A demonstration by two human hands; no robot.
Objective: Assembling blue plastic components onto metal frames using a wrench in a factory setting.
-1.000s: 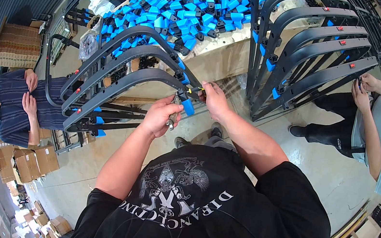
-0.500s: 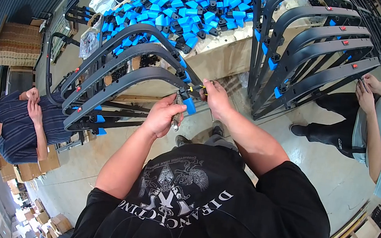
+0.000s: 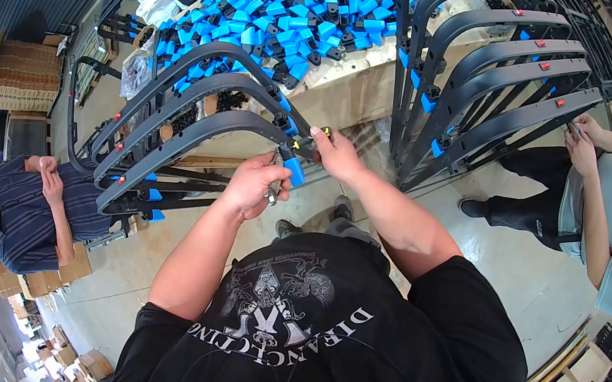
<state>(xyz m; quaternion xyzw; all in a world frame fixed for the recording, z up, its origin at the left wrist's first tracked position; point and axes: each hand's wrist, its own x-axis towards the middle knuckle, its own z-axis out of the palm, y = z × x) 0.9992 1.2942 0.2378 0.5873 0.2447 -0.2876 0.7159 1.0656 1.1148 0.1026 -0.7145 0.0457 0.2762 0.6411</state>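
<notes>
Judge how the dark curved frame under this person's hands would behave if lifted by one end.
The nearest dark curved frame is long and arched and keeps its shape in the stack, so probably stiff. Its length suggests it would swing and feel awkward from one end. The left hand and right hand both sit at its blue clip.

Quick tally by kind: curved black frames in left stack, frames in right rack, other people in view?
Frames in the left stack, where the left hand and right hand work: 3
Frames in the right rack: 5
Other people: 3
Total: 11
</notes>
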